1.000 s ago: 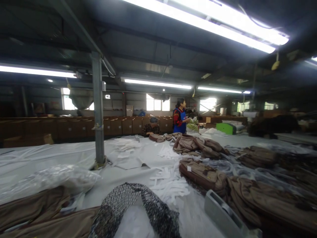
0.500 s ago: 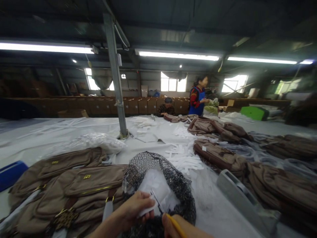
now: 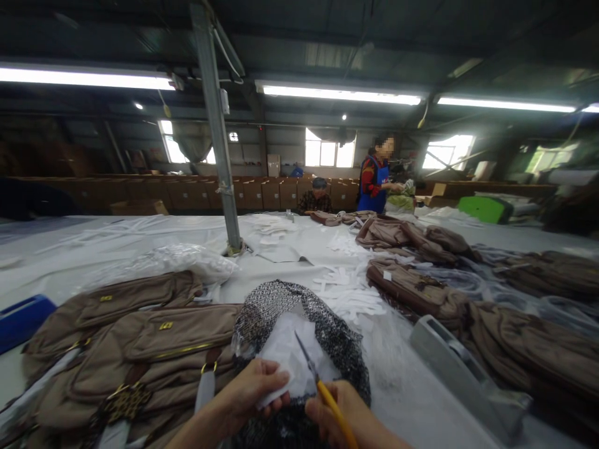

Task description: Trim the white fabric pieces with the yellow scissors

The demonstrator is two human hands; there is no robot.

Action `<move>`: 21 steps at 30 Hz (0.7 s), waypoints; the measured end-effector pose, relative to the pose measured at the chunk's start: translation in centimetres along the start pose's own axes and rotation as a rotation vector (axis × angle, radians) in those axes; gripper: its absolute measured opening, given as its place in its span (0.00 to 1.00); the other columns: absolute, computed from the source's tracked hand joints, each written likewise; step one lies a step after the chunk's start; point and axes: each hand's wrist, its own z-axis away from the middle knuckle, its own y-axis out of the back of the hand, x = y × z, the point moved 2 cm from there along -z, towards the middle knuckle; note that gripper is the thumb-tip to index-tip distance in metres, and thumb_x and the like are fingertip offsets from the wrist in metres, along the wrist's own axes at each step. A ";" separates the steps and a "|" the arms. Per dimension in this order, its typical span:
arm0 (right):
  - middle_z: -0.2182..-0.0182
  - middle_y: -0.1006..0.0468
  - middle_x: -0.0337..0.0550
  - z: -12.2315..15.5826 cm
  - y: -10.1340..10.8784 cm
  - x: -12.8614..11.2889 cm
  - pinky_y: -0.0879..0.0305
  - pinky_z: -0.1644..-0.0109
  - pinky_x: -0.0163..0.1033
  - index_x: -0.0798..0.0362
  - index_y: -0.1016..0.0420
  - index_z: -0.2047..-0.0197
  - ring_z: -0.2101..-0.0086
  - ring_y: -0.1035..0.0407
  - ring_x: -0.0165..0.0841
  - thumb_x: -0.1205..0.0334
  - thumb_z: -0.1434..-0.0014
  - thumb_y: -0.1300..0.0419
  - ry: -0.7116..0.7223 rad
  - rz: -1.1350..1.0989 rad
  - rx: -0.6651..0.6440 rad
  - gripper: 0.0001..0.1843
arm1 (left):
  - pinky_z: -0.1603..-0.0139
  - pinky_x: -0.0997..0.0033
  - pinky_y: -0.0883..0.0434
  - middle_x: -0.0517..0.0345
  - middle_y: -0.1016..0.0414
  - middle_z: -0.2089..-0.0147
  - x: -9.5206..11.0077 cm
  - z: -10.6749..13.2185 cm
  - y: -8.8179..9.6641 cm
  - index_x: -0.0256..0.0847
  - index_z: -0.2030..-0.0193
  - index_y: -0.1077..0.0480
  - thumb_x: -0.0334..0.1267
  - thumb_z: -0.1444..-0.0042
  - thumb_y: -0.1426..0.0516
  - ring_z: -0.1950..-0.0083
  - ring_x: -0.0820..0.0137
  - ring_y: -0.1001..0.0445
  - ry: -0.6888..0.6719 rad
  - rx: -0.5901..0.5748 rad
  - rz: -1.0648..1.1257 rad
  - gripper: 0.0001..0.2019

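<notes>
Bags left of scissors

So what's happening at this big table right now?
A person's left hand pinches white paper stuffed in a black-and-white patterned bag, while the right hand holds yellow-handled scissors, blades pointing at the paper. Brown bags lie alongside on the white table. Two other people work at the far end.

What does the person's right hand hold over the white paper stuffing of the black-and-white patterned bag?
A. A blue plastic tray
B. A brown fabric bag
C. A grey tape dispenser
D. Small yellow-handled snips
D: the right hand grips the small yellow-handled snips, blades pointing up over the white paper stuffing.
</notes>
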 end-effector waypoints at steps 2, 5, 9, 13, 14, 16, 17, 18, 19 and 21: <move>0.82 0.34 0.33 0.1 0.3 -1.1 0.46 0.81 0.29 0.54 0.37 0.73 0.83 0.41 0.25 0.44 0.57 0.35 0.077 -0.070 0.077 0.23 | 0.84 0.83 0.46 0.56 0.27 0.77 0.2 0.6 -1.0 0.32 0.71 0.29 0.53 0.59 0.36 0.82 0.80 0.37 -0.001 -0.059 -0.005 0.22; 0.79 0.32 0.33 0.9 0.9 -2.7 0.44 0.76 0.29 0.55 0.34 0.69 0.78 0.39 0.25 0.51 0.57 0.32 0.231 -0.113 0.165 0.20 | 0.85 0.83 0.45 0.55 0.27 0.77 0.9 1.3 -3.4 0.33 0.69 0.28 0.50 0.55 0.37 0.81 0.79 0.35 0.005 -0.151 -0.001 0.19; 0.79 0.34 0.32 2.8 2.0 -4.0 0.46 0.75 0.30 0.57 0.33 0.71 0.77 0.41 0.25 0.57 0.60 0.30 0.270 -0.064 0.258 0.18 | 0.86 0.86 0.47 0.57 0.29 0.78 1.2 1.6 -6.3 0.32 0.68 0.26 0.45 0.53 0.37 0.82 0.81 0.36 0.084 -0.213 0.066 0.15; 0.77 0.33 0.33 5.2 3.1 -3.9 0.44 0.73 0.30 0.56 0.34 0.71 0.76 0.41 0.26 0.61 0.59 0.31 0.273 -0.047 0.302 0.16 | 0.82 0.86 0.43 0.54 0.27 0.75 1.1 2.0 -8.3 0.32 0.66 0.26 0.47 0.52 0.37 0.80 0.81 0.33 0.147 -0.305 0.220 0.17; 0.77 0.33 0.33 5.8 3.4 -3.8 0.43 0.73 0.30 0.56 0.34 0.70 0.76 0.40 0.26 0.62 0.59 0.32 0.275 -0.038 0.317 0.15 | 0.81 0.86 0.41 0.53 0.27 0.74 1.1 2.3 -8.8 0.32 0.65 0.27 0.47 0.51 0.38 0.78 0.80 0.32 0.144 -0.345 0.240 0.17; 0.77 0.34 0.32 7.0 3.7 -3.5 0.43 0.73 0.30 0.55 0.36 0.71 0.76 0.41 0.26 0.64 0.58 0.35 0.269 0.013 0.370 0.13 | 0.78 0.84 0.39 0.51 0.26 0.72 1.2 2.8 -10.0 0.31 0.65 0.27 0.44 0.50 0.39 0.76 0.78 0.31 0.094 -0.419 0.230 0.15; 0.77 0.34 0.32 7.5 3.8 -3.3 0.43 0.74 0.30 0.55 0.36 0.71 0.76 0.41 0.25 0.65 0.57 0.37 0.255 0.045 0.403 0.11 | 0.77 0.83 0.39 0.51 0.26 0.72 1.2 3.0 -10.6 0.31 0.65 0.27 0.42 0.51 0.39 0.75 0.78 0.31 0.056 -0.436 0.194 0.14; 0.78 0.35 0.31 8.1 3.7 -3.2 0.44 0.75 0.29 0.54 0.37 0.71 0.77 0.41 0.25 0.66 0.57 0.38 0.238 0.080 0.436 0.10 | 0.77 0.82 0.39 0.52 0.27 0.72 1.1 3.3 -11.2 0.30 0.66 0.27 0.41 0.51 0.39 0.76 0.78 0.31 0.014 -0.433 0.137 0.13; 0.79 0.35 0.31 8.7 3.6 -3.1 0.44 0.76 0.29 0.54 0.37 0.72 0.78 0.42 0.25 0.67 0.57 0.40 0.220 0.116 0.472 0.09 | 0.78 0.82 0.40 0.53 0.27 0.73 0.9 3.4 -11.8 0.30 0.67 0.27 0.40 0.51 0.39 0.76 0.78 0.32 -0.023 -0.411 0.065 0.12; 0.80 0.35 0.31 9.8 3.0 -3.0 0.46 0.78 0.29 0.53 0.37 0.72 0.79 0.42 0.25 0.68 0.58 0.42 0.187 0.184 0.528 0.08 | 0.81 0.81 0.44 0.55 0.28 0.76 0.2 3.6 -12.9 0.31 0.71 0.28 0.41 0.51 0.41 0.79 0.78 0.34 -0.072 -0.336 -0.075 0.12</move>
